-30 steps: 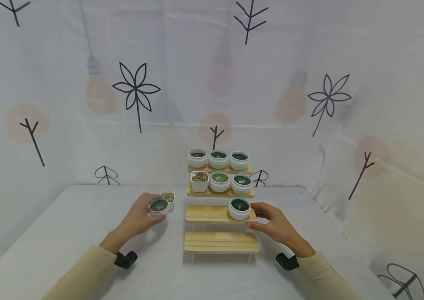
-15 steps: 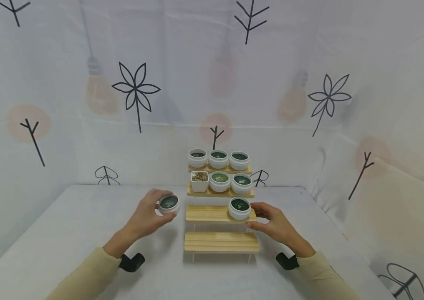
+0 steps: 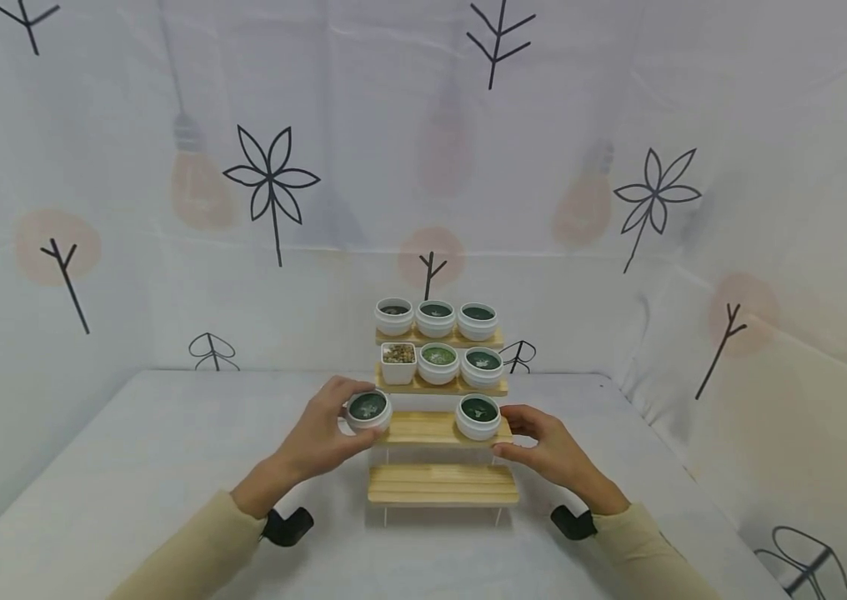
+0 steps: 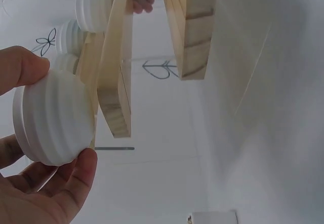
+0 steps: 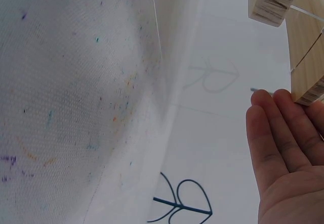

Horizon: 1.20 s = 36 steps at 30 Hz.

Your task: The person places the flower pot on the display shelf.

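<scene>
In the head view, my left hand (image 3: 329,429) grips a small round white pot (image 3: 368,408) with dark green contents, thumb and fingers on opposite sides. That pot is at the left end of the third wooden shelf (image 3: 423,427) of a stepped rack; I cannot tell whether it touches the wood. The left wrist view shows the pot's ribbed side (image 4: 55,118). On the same shelf's right end stands another white pot (image 3: 478,417). My right hand (image 3: 547,446) is at that end, thumb by the front edge; in the right wrist view its nearly straight fingers (image 5: 283,133) touch the shelf.
Two upper shelves carry several white pots (image 3: 437,364), one of them a square pot (image 3: 398,363) with grainy contents. The lowest shelf (image 3: 442,485) is bare wood. Another square white container (image 4: 215,218) shows at the bottom of the left wrist view. Printed white cloth surrounds the table.
My left hand has carried its round pot rightward from beside the square container to the third shelf's left end. My right hand has stayed in place.
</scene>
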### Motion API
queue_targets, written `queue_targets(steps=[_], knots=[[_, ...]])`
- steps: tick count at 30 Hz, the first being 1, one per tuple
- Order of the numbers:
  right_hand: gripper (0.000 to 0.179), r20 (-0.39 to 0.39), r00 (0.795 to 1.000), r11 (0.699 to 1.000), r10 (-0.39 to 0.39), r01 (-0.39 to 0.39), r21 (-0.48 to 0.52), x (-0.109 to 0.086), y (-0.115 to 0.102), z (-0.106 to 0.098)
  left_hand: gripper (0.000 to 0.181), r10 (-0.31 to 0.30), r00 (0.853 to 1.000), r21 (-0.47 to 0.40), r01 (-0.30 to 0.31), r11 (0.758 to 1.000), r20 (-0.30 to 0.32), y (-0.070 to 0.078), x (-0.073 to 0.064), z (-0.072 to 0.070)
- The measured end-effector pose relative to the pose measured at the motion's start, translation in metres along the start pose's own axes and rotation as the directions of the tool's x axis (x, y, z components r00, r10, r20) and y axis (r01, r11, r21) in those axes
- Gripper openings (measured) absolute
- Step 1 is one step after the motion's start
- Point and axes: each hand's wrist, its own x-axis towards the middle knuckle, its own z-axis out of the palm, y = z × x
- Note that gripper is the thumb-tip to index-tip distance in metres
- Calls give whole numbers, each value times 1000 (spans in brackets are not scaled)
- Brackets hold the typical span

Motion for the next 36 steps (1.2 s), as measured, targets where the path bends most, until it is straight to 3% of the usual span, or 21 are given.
queue_targets(steps=[8, 17, 24, 36], knots=[[61, 4, 1000, 1000, 23, -23, 13, 0, -2, 0, 54, 11, 999, -41, -9, 999, 43, 16, 6, 15], [59, 7, 1000, 999, 25, -25, 24, -1, -3, -1, 57, 53, 997, -81, -48, 996, 51, 28, 15, 33], [60, 3, 1000, 999, 22, -22, 33, -1, -3, -1, 55, 33, 998, -63, -30, 998, 45, 37, 19, 42], [54, 24, 1000, 1000, -1, 1, 18, -8, -42, -9, 53, 22, 999, -45, -20, 999, 43, 44, 22, 55]])
